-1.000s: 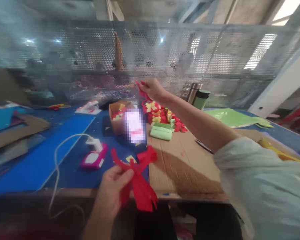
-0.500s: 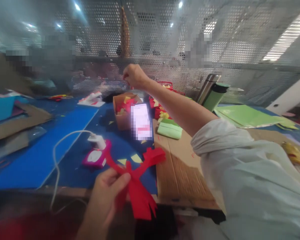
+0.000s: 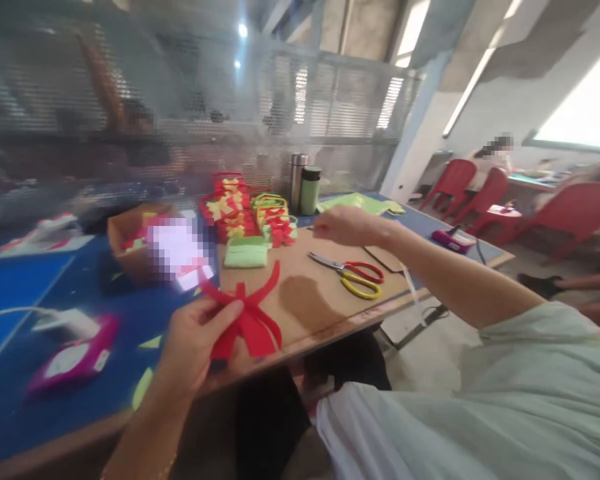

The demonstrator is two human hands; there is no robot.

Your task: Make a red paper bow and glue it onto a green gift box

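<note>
My left hand point(image 3: 197, 337) pinches a red cut-out piece point(image 3: 260, 333) between thumb and fingers, over the near edge of the table. The piece looks like felt or paper, with thin strips spreading from its pinched middle. My right hand point(image 3: 347, 225) is held above the brown cardboard sheet point(image 3: 300, 293), fingers curled closed; whatever they hold is hidden. Just below it on the cardboard lie scissors point(image 3: 339, 266) with one red and one yellow handle. Behind the red piece sits a folded light green bundle point(image 3: 246, 253).
A lit phone point(image 3: 177, 250) leans by an open cardboard box point(image 3: 123, 230). Red-and-yellow finished pieces point(image 3: 233, 207) stand at the back, beside a steel flask point(image 3: 299, 181) and a green bottle point(image 3: 310, 192). A magenta power block point(image 3: 75, 357) with a white charger lies at left.
The view has swung right, bringing the scissors and red chairs into sight. My right hand has moved from above the box to above the cardboard. My left hand still holds the red piece.
</note>
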